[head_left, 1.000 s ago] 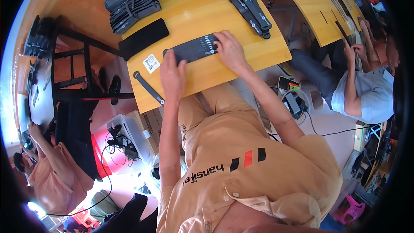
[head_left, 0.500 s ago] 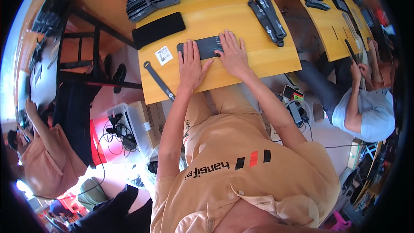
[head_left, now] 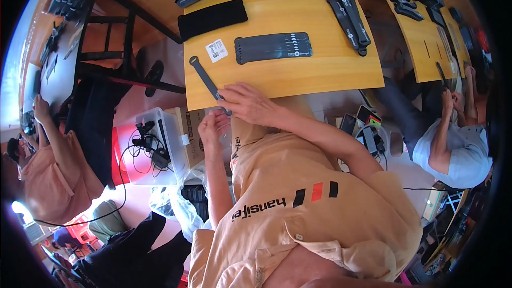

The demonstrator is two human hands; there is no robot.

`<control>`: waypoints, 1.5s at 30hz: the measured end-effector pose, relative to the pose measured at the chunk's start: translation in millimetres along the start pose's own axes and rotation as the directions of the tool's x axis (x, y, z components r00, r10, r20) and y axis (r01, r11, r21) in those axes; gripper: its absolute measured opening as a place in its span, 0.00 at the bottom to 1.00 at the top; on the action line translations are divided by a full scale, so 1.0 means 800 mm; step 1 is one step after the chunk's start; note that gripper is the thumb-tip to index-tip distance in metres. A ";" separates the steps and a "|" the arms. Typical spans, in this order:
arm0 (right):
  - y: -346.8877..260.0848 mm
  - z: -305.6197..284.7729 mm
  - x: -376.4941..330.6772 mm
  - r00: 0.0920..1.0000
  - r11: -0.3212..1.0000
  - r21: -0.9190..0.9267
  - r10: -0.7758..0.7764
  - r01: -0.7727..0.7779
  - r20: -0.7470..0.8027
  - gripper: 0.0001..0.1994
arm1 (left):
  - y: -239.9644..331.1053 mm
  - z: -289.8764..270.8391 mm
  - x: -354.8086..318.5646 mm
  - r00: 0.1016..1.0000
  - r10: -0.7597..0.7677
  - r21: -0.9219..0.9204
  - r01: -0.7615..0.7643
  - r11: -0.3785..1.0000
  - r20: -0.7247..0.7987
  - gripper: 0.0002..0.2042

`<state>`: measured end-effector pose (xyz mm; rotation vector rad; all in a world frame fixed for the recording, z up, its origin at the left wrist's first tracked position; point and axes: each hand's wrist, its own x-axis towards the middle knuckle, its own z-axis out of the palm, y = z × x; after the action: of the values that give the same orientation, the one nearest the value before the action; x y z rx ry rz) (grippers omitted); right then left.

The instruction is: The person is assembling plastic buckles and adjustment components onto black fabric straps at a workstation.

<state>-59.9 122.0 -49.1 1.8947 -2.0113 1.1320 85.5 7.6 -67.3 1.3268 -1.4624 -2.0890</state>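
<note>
Left hand: withdrawn from the dark panel since the earlier frame; now before the desk, palm turned inward, fingers bent at the strap's near end; pinch cannot be told.
Right hand: also off the panel, shifted leftward; back uppermost, fingers extended over the strap, grip cannot be told.
Grey strap: slanting across the desk's near-left edge.
Dark panel: flat mid-desk, now uncovered.
</note>
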 end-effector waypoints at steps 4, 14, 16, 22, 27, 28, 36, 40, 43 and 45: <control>0.003 0.015 0.002 0.998 0.998 -0.010 -0.064 0.063 -0.029 0.11 | 0.001 0.019 -0.002 0.996 0.029 -0.160 -0.016 0.987 0.080 0.12; -0.029 -0.052 0.000 0.963 0.848 0.490 0.262 -0.201 -0.058 0.15 | 0.051 0.057 -0.050 0.978 0.113 -0.229 -0.071 0.971 0.174 0.06; -0.033 -0.064 0.000 0.937 0.701 0.664 0.350 -0.258 -0.006 0.14 | 0.057 0.062 -0.054 0.977 0.125 -0.231 -0.083 0.969 0.173 0.07; -0.025 -0.066 -0.012 0.932 0.763 0.583 0.362 -0.278 -0.030 0.12 | 0.053 0.075 -0.058 0.978 0.150 -0.173 -0.124 0.977 0.146 0.08; -0.028 -0.073 -0.012 0.865 0.563 0.732 0.497 -0.385 0.073 0.11 | 0.055 0.075 -0.061 0.979 0.142 -0.191 -0.112 0.975 0.149 0.08; -0.027 -0.071 -0.012 0.810 0.391 0.819 0.568 -0.419 0.143 0.10 | 0.060 0.076 -0.066 0.977 0.143 -0.192 -0.112 0.975 0.156 0.07; -0.023 -0.070 -0.015 0.832 0.417 0.815 0.538 -0.403 0.136 0.09 | 0.063 0.072 -0.072 0.967 0.168 -0.194 -0.130 0.972 0.193 0.08; -0.022 -0.070 -0.015 0.864 0.545 0.742 0.495 -0.390 0.090 0.08 | 0.064 0.072 -0.072 0.969 0.159 -0.196 -0.122 0.973 0.189 0.09; -0.020 -0.069 -0.014 0.871 0.580 0.716 0.485 -0.389 0.080 0.08 | 0.065 0.073 -0.072 0.970 0.164 -0.193 -0.129 0.973 0.178 0.08; -0.020 -0.068 -0.014 0.863 0.550 0.737 0.498 -0.393 0.088 0.09 | 0.066 0.074 -0.072 0.971 0.167 -0.189 -0.134 0.973 0.169 0.08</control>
<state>-63.9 165.1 -10.5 1.4591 -2.2118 2.4673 55.9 56.9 12.0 0.9479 -1.3613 -2.2291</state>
